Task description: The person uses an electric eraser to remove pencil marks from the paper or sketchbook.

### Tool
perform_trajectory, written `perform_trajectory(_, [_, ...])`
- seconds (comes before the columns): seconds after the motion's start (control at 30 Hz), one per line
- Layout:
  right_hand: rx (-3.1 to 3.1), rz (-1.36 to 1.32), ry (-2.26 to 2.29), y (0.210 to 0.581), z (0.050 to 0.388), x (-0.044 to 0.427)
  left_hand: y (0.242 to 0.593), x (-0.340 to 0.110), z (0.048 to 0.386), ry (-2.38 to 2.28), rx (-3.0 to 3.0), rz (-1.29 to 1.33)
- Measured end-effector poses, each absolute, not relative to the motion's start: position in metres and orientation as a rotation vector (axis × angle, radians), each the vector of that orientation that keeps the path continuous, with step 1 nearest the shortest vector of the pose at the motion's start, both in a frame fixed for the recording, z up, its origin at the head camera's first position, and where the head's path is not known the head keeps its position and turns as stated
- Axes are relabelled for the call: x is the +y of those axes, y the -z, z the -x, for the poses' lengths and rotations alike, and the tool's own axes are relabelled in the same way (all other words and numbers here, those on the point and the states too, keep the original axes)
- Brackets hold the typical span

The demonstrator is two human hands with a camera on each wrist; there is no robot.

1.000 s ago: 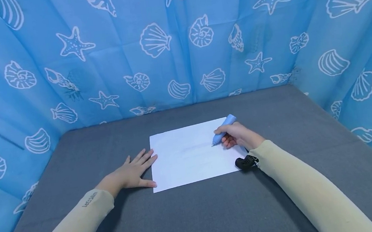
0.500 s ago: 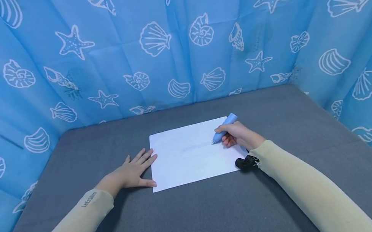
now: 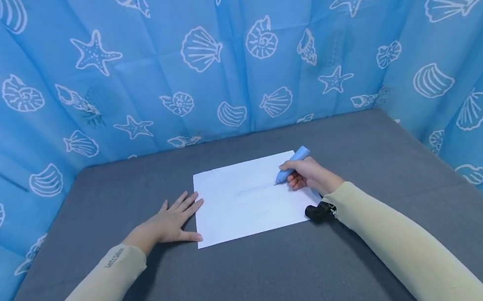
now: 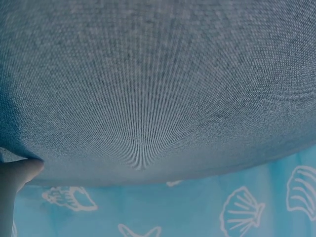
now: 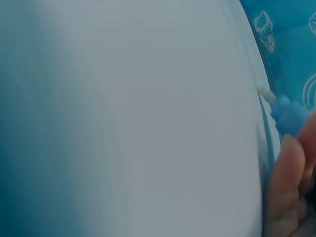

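A white sheet of paper [image 3: 230,211] lies on the grey cloth-covered table, its surface showing faint grey smudges or shading. My right hand [image 3: 309,175] pinches a thick light-blue pen [image 3: 299,154] between thumb and fingers. The pen leans up to the right, its narrow tip at the right half of the sheet. In the right wrist view the pen's pale tip and blue front end [image 5: 289,114] show beside the fingers. My left hand [image 3: 171,223] lies flat with spread fingers, their tips on the sheet's left edge. The left wrist view catches only a finger or thumb [image 4: 24,173].
A black perforated device [image 3: 318,211] hangs under the right wrist, over the sheet's near right corner. Grey tablecloth [image 3: 256,278] surrounds the paper. A blue curtain [image 3: 235,91] with white shells and starfish stands behind and along both sides.
The pen tip has moved slightly away from me over the paper, the right hand still gripping the pen. The left hand stays in place. The head view has shifted a little.
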State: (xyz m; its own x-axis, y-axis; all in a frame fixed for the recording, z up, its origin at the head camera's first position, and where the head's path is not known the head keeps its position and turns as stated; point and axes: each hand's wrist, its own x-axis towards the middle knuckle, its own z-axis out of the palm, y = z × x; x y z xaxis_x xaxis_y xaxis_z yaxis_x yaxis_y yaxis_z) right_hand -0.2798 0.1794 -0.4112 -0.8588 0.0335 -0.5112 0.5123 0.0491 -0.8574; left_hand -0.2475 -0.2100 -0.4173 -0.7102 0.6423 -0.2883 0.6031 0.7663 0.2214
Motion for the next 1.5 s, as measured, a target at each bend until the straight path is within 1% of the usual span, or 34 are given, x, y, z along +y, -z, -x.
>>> perform_trajectory(0.6, [1.971,-0.549,1.890,0.412,0.275,0.169,0.419,-0.212,0.248,-0.147,2.619,-0.957])
perform_trajectory(1.2, [1.955,-0.529,1.907,0.411,0.273,0.168,0.419,-0.212,0.248,-0.168,2.616,-0.952])
perform_trajectory(1.37, [1.880,-0.485,1.977,0.410,0.272,0.172,0.419,-0.211,0.248,-0.177,2.612,-0.945])
perform_trajectory(1.5, [1.795,-0.415,1.949,0.407,0.272,0.179,0.418,-0.210,0.248,-0.180,2.614,-0.947])
